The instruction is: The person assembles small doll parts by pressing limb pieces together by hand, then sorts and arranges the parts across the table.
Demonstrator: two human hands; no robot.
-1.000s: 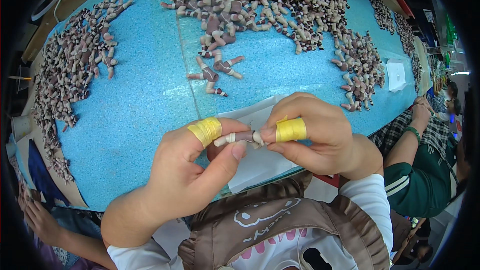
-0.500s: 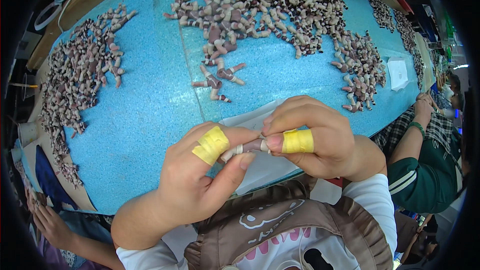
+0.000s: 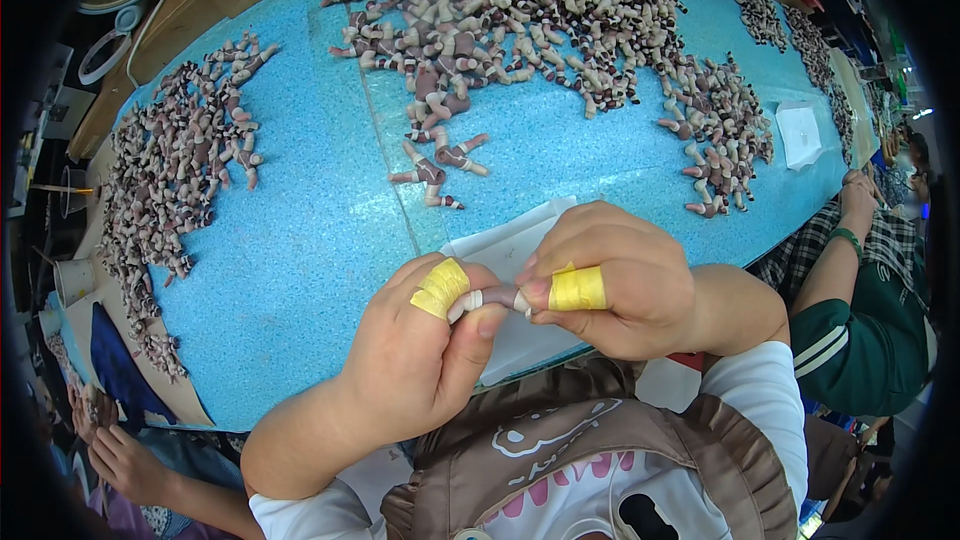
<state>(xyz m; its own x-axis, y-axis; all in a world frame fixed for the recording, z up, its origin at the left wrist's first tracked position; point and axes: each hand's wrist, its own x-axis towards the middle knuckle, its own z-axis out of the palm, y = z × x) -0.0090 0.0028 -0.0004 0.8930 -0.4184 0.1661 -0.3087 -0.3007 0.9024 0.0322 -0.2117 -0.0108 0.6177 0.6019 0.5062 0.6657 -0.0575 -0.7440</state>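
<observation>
Forefinger of left hand (image 3: 410, 350) now curls farther back from right hand (image 3: 632, 285) than half a second ago. Hands, turned inward, pinch opposite ends of brown-and-white piece (image 3: 498, 296) above white sheet (image 3: 522, 346) on blue tabletop (image 3: 290, 270). Brown apron (image 3: 450, 460): pale lettering, hard to read.
</observation>
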